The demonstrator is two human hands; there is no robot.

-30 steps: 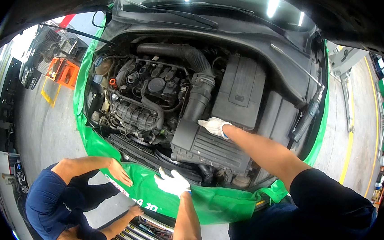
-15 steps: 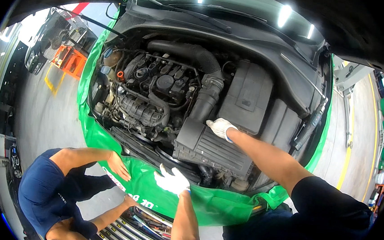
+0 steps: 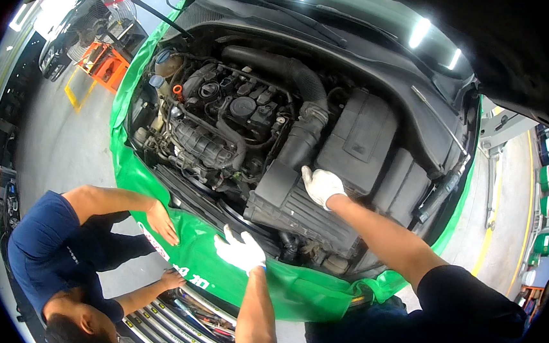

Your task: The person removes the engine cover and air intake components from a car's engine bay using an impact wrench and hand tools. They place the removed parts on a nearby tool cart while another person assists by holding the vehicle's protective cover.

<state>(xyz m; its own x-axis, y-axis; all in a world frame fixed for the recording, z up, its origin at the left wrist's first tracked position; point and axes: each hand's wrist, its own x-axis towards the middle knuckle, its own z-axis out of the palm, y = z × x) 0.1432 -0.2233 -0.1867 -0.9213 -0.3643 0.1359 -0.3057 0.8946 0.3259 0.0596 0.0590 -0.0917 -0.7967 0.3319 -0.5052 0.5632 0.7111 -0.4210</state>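
My left hand [image 3: 240, 249], in a white glove, has its fingers spread above the front edge of the engine bay, by the green protective cover [image 3: 291, 289]. It holds nothing. My right hand [image 3: 325, 188], gloved too, is at the ribbed black air filter housing [image 3: 303, 216], beside the smooth black battery cover [image 3: 361, 133]. Its thumb stands apart from the fingers and nothing shows in its grasp; whether it touches the housing is unclear. A corrugated intake hose [image 3: 308, 87] curves back from the housing toward the engine [image 3: 238, 104].
A co-worker in dark blue [image 3: 43, 237] bends at the left, one hand [image 3: 164, 222] at the green cover, the other [image 3: 172, 279] by a tool cart [image 3: 165, 330] with drawers and loose tools. An orange cart [image 3: 105, 65] stands far left. A lift post [image 3: 506, 132] rises at right.
The thumb of my right hand has lifted away from its fingers. My left hand's fingers have spread wider. The co-worker has shifted slightly left and lower in the picture, and the whole view has tilted a little.
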